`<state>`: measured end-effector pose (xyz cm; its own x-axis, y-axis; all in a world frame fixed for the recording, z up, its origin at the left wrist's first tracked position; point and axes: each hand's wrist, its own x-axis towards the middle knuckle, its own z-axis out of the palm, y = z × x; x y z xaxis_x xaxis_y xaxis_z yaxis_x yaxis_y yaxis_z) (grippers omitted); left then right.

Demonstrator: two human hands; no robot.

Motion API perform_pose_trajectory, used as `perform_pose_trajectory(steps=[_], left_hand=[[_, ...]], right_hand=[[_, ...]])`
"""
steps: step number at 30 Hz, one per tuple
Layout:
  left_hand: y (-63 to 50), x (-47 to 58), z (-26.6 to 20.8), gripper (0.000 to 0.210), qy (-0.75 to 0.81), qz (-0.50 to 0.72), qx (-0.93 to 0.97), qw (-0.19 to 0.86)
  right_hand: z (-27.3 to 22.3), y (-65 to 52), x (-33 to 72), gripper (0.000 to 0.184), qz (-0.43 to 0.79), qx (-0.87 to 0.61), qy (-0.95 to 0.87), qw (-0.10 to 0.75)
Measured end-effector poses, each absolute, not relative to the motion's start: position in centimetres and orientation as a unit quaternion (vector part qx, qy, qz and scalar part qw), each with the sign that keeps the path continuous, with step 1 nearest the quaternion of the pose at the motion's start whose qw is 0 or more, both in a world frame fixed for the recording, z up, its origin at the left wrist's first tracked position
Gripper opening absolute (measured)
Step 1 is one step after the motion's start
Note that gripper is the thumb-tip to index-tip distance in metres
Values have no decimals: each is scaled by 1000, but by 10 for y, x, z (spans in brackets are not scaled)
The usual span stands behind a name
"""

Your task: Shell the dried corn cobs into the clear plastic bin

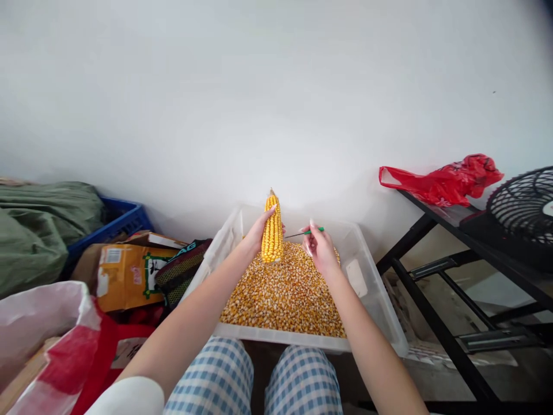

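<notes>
My left hand (pixel 260 229) is closed around an ear of corn (pixel 272 233), which stands nearly upright with its pointed tip at the top. Rows of yellow kernels cover the side I see. To its right, my right hand (pixel 318 245) grips a screwdriver (pixel 315 230) by its green handle; the thin metal shaft points left toward the cob. Whether the shaft's tip touches the corn I cannot tell. Below both hands, a heap of loose corn kernels (pixel 285 294) lies in a translucent plastic bin (pixel 380 300).
On the left are a blue crate (pixel 129 222) with green cloth, an orange box (pixel 125 276), a mesh bag (pixel 185 274) and a red-and-white bag (pixel 73 357). A black metal frame (pixel 423 300) at right bears a red plastic bag (pixel 453 178) and a fan (pixel 527 207). A white wall rises behind.
</notes>
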<state>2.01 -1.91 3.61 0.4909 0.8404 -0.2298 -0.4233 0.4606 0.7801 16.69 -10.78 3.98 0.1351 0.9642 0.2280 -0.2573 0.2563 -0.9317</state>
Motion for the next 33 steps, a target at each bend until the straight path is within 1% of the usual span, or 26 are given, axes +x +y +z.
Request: perform_pose_trajectory(steps=[2, 8, 15, 19, 26, 33], left_hand=[[-17, 18, 35, 44, 316, 415, 332, 786], [-15, 19, 33, 43, 305, 449, 350, 764], [-17, 19, 37, 45, 295, 432, 348, 778], [-16, 19, 38, 47, 300, 434, 350, 774], [-21, 22, 40, 46, 295, 447, 370, 760], [-24, 24, 41, 47, 302, 426, 389, 759]], right_hand=[[40, -111, 161, 32, 474, -396, -476, 626], [38, -118, 146, 37, 386, -446, -522, 616], [37, -121, 143, 37, 359, -446, -519, 636], [35, -122, 141, 34, 358, -437, -501, 655], [33, -123, 136, 35, 325, -446, -469, 689], [32, -124, 136, 36, 319, -451, -484, 679]])
